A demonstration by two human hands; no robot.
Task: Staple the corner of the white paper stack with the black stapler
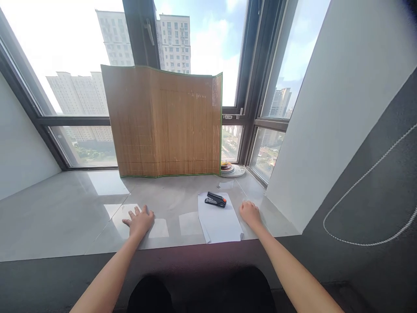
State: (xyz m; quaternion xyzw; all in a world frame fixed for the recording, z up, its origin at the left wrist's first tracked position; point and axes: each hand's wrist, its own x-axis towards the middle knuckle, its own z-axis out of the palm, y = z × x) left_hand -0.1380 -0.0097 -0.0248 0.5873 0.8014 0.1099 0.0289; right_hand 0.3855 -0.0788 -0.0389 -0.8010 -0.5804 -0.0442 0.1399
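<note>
My left hand [140, 220] lies flat on the grey stone windowsill [65, 213] with its fingers spread, holding nothing. My right hand [250, 213] rests on the sill just right of a stack of white paper sheets [220, 221]; its fingers curl loosely downward and nothing shows in them. A black stapler [215, 199] with an orange end lies on the far part of the paper, between my two hands and closer to the right one.
A bamboo mat [166, 124] stands upright against the window at the back of the sill. A few stacked plates [232, 169] sit behind its right end. A white wall [329, 121] closes the right side. A dark ledge [202, 256] runs along the sill's near edge.
</note>
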